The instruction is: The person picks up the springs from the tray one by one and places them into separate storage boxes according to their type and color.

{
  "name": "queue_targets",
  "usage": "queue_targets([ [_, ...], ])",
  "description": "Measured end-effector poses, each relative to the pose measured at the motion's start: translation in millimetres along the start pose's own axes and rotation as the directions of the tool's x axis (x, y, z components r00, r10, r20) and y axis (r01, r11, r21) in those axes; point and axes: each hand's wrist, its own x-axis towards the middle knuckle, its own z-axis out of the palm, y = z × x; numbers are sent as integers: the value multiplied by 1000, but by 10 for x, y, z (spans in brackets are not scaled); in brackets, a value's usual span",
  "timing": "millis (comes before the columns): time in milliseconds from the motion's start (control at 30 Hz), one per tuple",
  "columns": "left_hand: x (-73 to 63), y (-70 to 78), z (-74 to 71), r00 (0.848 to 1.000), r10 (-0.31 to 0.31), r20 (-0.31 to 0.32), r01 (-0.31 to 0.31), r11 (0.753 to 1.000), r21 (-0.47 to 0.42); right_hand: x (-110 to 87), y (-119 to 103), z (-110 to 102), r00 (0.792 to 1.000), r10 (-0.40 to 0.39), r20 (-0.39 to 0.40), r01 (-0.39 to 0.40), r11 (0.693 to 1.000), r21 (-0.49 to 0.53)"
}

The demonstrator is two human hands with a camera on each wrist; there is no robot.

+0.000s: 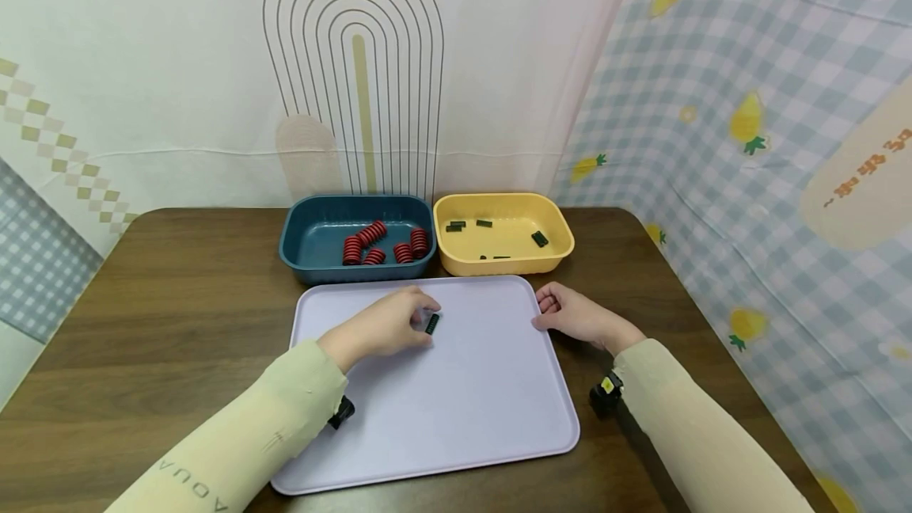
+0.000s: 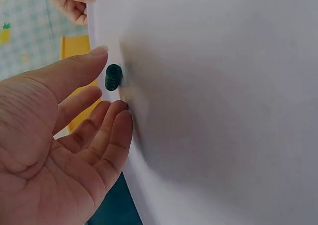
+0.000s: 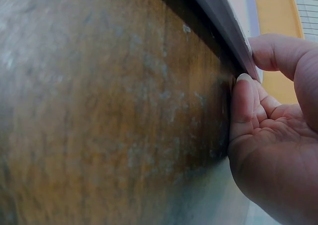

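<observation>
A small dark green coil spring (image 1: 432, 324) lies on the pale lilac tray (image 1: 484, 394), towards its far side. My left hand (image 1: 388, 324) is at the spring, thumb on one side and fingers on the other. In the left wrist view, gaps show between the spring (image 2: 113, 77) and the spread thumb and fingertips. At the tray's far right corner, my right hand (image 1: 580, 317) grips the edge. The right wrist view has its thumb (image 3: 271, 53) against the tray rim (image 3: 229, 29) and the other fingers curled low beside it, near the wooden table (image 3: 124, 111).
Behind the tray stand a dark blue bin (image 1: 356, 271) with several red springs (image 1: 372, 233) and a yellow bin (image 1: 509, 266) with several green springs (image 1: 539, 239). The bins sit side by side near the back edge, before a patterned cloth (image 1: 499, 62).
</observation>
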Motion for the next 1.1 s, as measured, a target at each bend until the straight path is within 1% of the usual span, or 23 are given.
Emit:
queue_targets([
  [233,13,-43,29,1000,-28,-1,28,1000,-1,23,16,11,1000,5,2,-5,1000,3],
  [667,13,-93,81,998,-32,-45,33,999,9,33,-6,23,1000,16,0,-16,1000,-3],
  [967,24,-92,96,998,-23,-56,25,999,24,11,1,11,1000,-8,5,8,1000,-17],
  [1100,41,-88,105,998,-19,-58,21,999,34,11,24,6,1000,-5,-3,5,1000,-15],
])
